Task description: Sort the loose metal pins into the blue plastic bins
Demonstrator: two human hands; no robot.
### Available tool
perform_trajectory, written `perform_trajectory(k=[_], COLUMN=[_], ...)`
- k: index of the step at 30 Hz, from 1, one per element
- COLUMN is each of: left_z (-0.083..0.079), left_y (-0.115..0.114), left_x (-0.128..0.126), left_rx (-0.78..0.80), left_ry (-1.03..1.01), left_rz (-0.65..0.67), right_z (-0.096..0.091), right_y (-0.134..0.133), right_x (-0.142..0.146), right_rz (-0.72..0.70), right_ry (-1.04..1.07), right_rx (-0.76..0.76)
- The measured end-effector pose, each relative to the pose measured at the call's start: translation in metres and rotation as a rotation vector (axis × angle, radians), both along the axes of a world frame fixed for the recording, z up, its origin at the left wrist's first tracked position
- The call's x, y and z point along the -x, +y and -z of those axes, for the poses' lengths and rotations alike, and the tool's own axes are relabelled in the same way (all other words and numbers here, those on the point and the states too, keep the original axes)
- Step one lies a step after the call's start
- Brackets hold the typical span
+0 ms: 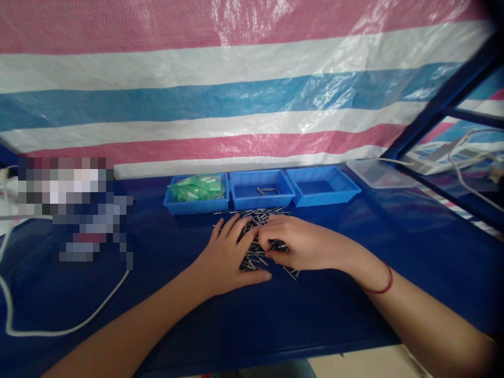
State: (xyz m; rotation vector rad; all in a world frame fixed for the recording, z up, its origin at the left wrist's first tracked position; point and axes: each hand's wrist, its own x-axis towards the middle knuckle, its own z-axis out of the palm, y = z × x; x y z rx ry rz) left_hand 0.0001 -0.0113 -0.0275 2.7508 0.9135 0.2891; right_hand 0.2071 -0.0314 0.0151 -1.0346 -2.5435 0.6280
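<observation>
A loose pile of thin metal pieces, like nails or screws (pixel 255 257), lies on the blue table in front of the bins. My left hand (pixel 226 257) is open over the left side of the pile, its fingers spread and its thumb stretched out along the near edge. On the right side, my right hand (pixel 299 241) is curled down into the pile, with its thumb and forefinger tips close together. What those fingertips hold, if anything, is hidden. A few similar metal pieces (pixel 268 190) lie in the middle blue bin (pixel 262 202).
The left blue bin (pixel 197 206) holds a green plastic bag (pixel 199 188). A right blue bin (pixel 328 198) and a clear plastic lid (pixel 380 174) stand farther right. A white cable (pixel 71 331) loops at left near a pixelated area. A striped sheet (pixel 244 100) hangs behind.
</observation>
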Motion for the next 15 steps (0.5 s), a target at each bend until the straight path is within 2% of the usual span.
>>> perform_trajectory(k=[2,5,7,10,15], left_z=[-0.002,-0.005,-0.008,-0.013,-0.017], left_y=[0.003,0.007,0.009,0.007,0.003], left_x=[0.000,0.000,0.000,-0.001,-0.002], left_rx=[-0.044,-0.124,-0.143,-0.145,-0.105], left_ry=[-0.071,-0.275,-0.419,-0.547,-0.614], left_rz=[-0.010,-0.029,-0.054,-0.103,-0.163], right_z=[-0.001,0.002,0.007,0.013,0.018], right_y=[0.001,0.002,0.003,0.003,0.001], right_x=[0.002,0.006,0.010,0.018,0.027], right_rz=[0.028,0.201,0.332,0.426,0.527], right_ry=[0.141,0.429,0.655,0.925,1.067], right_rx=[0.017,0.078,0.197,0.420,0.670])
